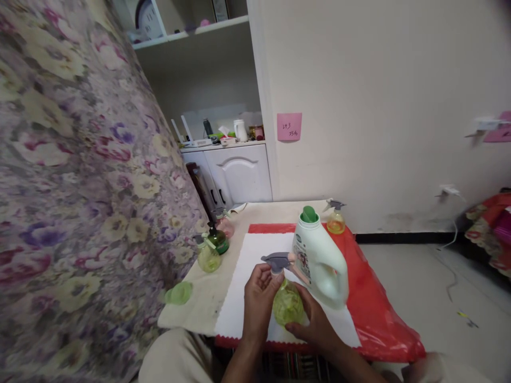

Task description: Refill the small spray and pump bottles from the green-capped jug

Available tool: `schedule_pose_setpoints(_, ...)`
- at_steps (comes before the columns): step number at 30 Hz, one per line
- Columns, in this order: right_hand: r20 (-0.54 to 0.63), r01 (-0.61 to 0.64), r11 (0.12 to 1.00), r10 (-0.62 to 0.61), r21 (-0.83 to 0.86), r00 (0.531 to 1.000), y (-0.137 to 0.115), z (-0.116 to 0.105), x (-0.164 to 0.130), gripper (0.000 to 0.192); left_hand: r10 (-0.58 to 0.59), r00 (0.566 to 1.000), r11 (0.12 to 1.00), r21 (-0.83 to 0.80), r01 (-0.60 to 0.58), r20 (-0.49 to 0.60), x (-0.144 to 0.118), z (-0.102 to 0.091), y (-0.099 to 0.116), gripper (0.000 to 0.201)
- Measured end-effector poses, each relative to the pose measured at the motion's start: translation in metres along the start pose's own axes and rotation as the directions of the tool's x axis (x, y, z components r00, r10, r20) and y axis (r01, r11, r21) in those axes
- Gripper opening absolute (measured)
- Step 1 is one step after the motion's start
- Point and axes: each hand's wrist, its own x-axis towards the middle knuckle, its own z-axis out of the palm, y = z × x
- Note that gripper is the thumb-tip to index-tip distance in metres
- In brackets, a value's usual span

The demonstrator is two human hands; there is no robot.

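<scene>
Far left on the tabletop (199,298): dark green bottle (218,239) beside pale green sprayer (207,258). Near centre: left hand (259,300), fingers clenched at the grey trigger head (277,261); right hand (315,322) grasping the green spray bottle (287,303) over white cloth (255,266). Just right: white detergent jug (321,260), then yellow sprayer (336,219).

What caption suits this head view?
Both hands hold a green spray bottle beside a white detergent jug.
</scene>
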Motion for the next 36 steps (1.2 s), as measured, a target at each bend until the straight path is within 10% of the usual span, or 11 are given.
schedule_pose_setpoints(36, 0.03, -0.085, 0.984, 0.081, 0.155, 0.996, -0.005, -0.003, -0.001, 0.078, -0.148, 0.986, 0.981, -0.115, 0.156, 0.073, 0.009, -0.024, -0.02, 0.043)
